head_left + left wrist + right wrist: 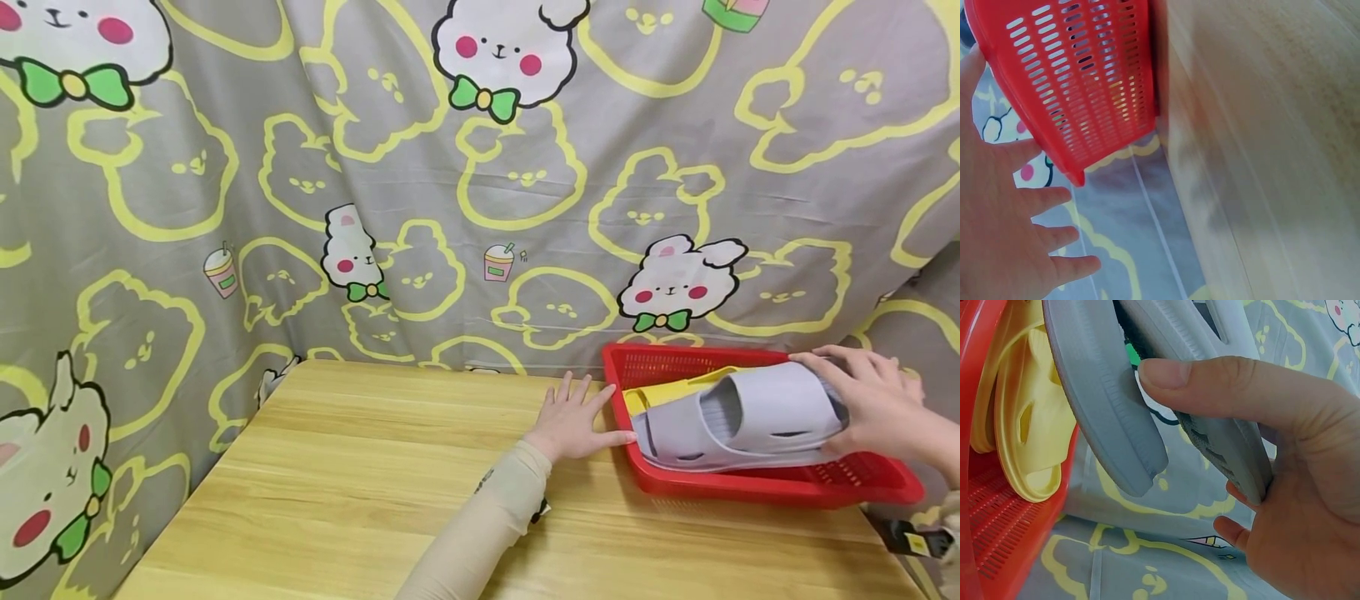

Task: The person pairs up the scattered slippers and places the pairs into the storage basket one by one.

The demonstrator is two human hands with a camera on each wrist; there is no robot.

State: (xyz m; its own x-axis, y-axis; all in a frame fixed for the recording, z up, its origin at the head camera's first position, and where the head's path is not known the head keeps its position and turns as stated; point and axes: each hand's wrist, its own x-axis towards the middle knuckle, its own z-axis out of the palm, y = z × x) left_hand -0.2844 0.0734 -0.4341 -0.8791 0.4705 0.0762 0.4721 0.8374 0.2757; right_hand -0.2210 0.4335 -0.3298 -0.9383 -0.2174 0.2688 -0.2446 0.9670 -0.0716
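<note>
A pair of grey slippers (pixel 787 404) is tilted over the red basket (pixel 750 485), with the toe ends down at its left side. My right hand (pixel 881 404) grips them at the heel ends; the right wrist view shows the thumb on one grey slipper (pixel 1100 394) and the fingers partly hidden behind the other. Yellow slippers (pixel 1032 419) lie inside the basket, behind the grey ones in the head view. At the basket's left end, my left hand (pixel 573 421) has its fingers spread. Its thumb and index finger touch or nearly touch the rim (pixel 1007 81).
The basket stands at the right part of a wooden table (pixel 337 492), close to the back edge. A grey curtain (pixel 420 183) with cartoon animals hangs behind the table. A black strap with a yellow label (pixel 917 543) shows near the right arm.
</note>
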